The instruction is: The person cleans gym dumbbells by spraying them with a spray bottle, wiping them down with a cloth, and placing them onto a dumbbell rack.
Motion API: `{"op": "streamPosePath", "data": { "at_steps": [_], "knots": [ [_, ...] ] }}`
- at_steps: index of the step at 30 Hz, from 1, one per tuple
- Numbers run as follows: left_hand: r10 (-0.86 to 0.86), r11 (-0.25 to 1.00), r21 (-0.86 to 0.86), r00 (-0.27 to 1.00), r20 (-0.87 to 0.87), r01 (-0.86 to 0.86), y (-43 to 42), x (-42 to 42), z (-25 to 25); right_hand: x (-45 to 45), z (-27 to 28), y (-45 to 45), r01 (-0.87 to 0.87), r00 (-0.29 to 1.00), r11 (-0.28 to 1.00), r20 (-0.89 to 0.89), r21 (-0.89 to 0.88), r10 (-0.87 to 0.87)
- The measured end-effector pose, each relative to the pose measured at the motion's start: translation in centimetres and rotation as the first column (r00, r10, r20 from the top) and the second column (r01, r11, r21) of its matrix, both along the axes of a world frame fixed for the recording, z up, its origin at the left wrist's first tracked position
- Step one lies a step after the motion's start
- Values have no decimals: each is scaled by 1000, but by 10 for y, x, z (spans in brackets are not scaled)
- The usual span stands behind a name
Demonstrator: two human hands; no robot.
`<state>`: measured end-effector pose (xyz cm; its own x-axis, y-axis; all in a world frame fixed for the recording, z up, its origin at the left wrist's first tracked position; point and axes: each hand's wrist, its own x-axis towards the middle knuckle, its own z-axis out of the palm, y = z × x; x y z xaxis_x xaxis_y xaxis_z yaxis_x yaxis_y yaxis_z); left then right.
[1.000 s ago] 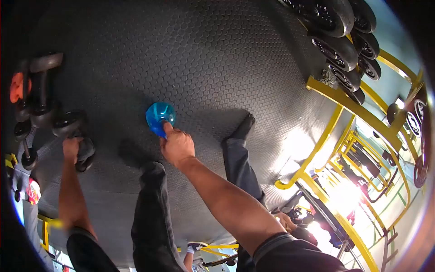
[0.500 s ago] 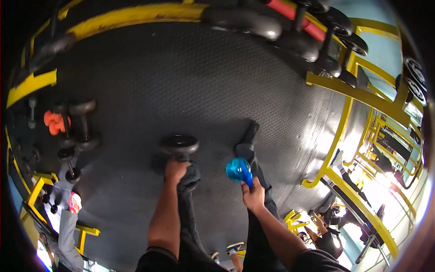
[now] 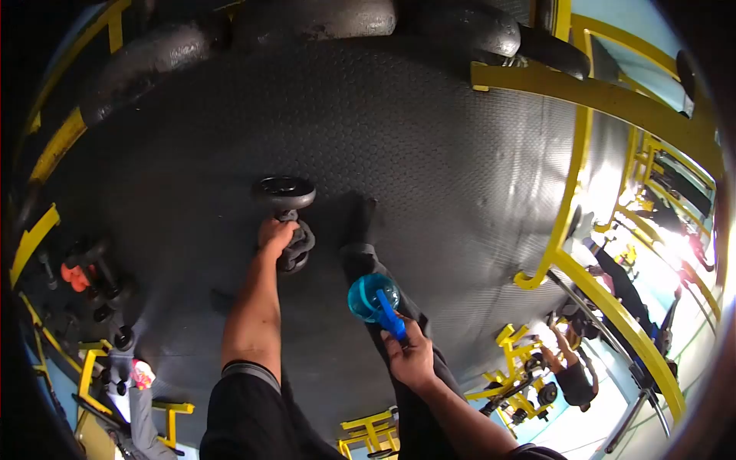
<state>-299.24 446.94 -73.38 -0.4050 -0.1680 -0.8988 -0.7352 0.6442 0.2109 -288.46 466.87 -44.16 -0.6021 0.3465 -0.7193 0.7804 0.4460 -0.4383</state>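
Note:
My left hand (image 3: 277, 234) is wrapped round the handle of a black dumbbell (image 3: 284, 193). The dumbbell is tilted, its upper round end facing me. A dark, bunched thing (image 3: 304, 239), perhaps cloth, hangs at the same hand and partly hides the lower end; I cannot make out its kind. In my right hand (image 3: 410, 354) is a translucent blue water bottle (image 3: 362, 297), held by its bright blue handle (image 3: 391, 316). The bottle is in front of my dark trouser leg.
Black textured matting (image 3: 230, 138) covers the floor. Ahead, large dark rounded weights (image 3: 337, 19) line a rack. A yellow frame (image 3: 571, 207) stands on the right, with a person (image 3: 575, 383) beyond it. Several dumbbells, an orange weight (image 3: 77, 277) and another person's leg (image 3: 142, 418) are at left.
I have moved forward, closer to the rack. The dumbbell in my left hand now shows higher in view. My right hand and the bottle have shifted left and slightly down.

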Motion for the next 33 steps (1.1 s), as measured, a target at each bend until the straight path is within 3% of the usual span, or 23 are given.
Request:
{"op": "streamPosePath", "data": {
  "at_steps": [2,4,6,7,10,11,12,14,15,17,18,19,21,22,23,25,26,27,28,29,31,32,33],
  "knots": [
    [45,998,-38,999,-8,-45,0,4,4,-7,-3,4,31,998,1000,60,1,-31],
    [34,998,-57,999,-19,-35,-10,15,11,-9,-10,10,-57,998,998,-8,3,57],
    [55,998,39,988,-146,-49,-20,24,49,-10,-21,18,-179,978,982,-97,51,184],
    [3,1000,24,995,-98,-1,-26,28,82,-11,-26,19,-187,977,980,-88,62,192],
    [328,889,305,940,98,-342,-53,42,153,-28,-23,13,-222,959,964,-143,148,243],
    [319,894,301,943,90,-331,-68,52,161,-31,-22,10,-231,947,957,-183,178,263],
    [98,965,244,995,16,-99,-79,59,167,-35,-13,11,-199,960,963,-163,181,229],
    [-321,940,100,945,-72,327,-91,55,180,-44,4,15,-160,952,968,-229,195,204],
    [-314,942,92,944,-100,323,-96,55,179,-44,14,18,-153,928,967,-307,205,212],
    [-622,777,-28,760,-188,629,-101,56,169,-51,37,21,-173,856,953,-440,251,271],
    [-702,701,-33,681,-209,712,-100,50,165,-52,44,23,-151,832,938,-472,312,291],
    [-693,709,-51,682,-234,703,-98,45,156,-55,44,27,-131,799,920,-509,370,319],
    [-875,414,-167,341,-344,895,-94,39,127,-54,27,39,28,692,979,-710,204,129],
    [-911,287,-240,187,-369,927,-95,45,99,-65,15,40,-26,582,982,-796,188,168],
    [-902,312,-275,192,-386,910,-96,49,74,-72,2,43,-69,464,980,-863,187,198],
    [-849,192,-364,-31,-527,911,-90,60,34,-84,-33,40,-1,395,981,-902,193,177],
    [-825,168,-354,-66,-562,920,-88,58,28,-94,-47,29,27,363,991,-923,-128,-129],
    [-805,135,-351,-104,-584,926,-90,53,31,-101,-62,24,28,325,894,-842,-447,-431],
    [-812,101,-305,-99,-575,947,-90,50,32,-94,-88,40,-33,341,844,-799,-536,-495],
    [-820,65,-262,-98,-563,963,-88,45,36,-89,-110,48,-60,345,831,-792,-553,-503],
    [-817,53,-226,-88,-570,973,-80,30,55,-85,-143,51,-62,303,914,-880,-401,-365],
    [-807,45,-283,-132,-575,958,-71,14,69,-85,-158,54,-17,307,935,-892,-355,-333],
    [-823,108,-212,-33,-567,971,-61,2,87,-83,-173,54,31,326,951,-896,-308,-301]
  ]
}}
